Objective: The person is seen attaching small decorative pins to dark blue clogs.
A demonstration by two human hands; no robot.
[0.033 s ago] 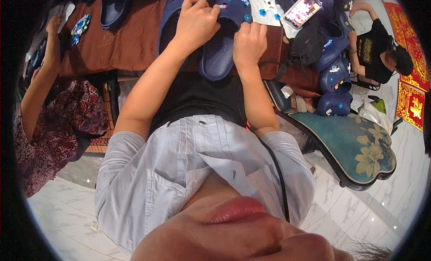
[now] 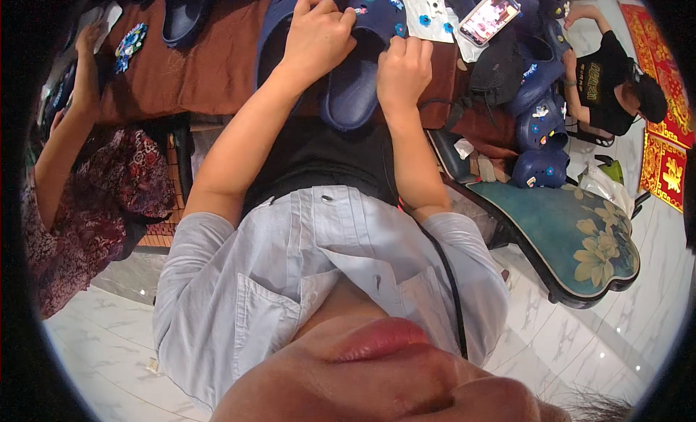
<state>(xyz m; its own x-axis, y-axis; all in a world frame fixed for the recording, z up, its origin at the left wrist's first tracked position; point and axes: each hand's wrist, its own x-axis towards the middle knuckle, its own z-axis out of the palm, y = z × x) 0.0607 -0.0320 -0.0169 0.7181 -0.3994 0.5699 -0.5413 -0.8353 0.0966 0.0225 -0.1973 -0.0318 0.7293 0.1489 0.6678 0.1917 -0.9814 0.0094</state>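
Note:
A pair of dark blue clogs lies on the brown-covered table in front of me, toes away. My left hand [image 2: 319, 41] has its fingers curled over the inner side of the right clog [image 2: 349, 99], next to small charms on its upper. The left clog [image 2: 270, 56] lies partly behind that hand. On the clog's other side, my right hand [image 2: 404, 72] is closed, fingertips at its outer edge. A small blue charm [image 2: 399, 30] shows just beyond those fingertips; what they pinch is hidden. A white card [image 2: 433, 3] with blue flower charms lies beyond my right hand.
Right of the card lie a phone [image 2: 490, 16] with its screen lit and a black drawstring pouch [image 2: 496, 77]. Several decorated clogs [image 2: 540, 128] line the right side. A blue flower cluster [image 2: 131, 48] lies at left. People work on both sides. A green floral chair seat [image 2: 558, 233] stands right.

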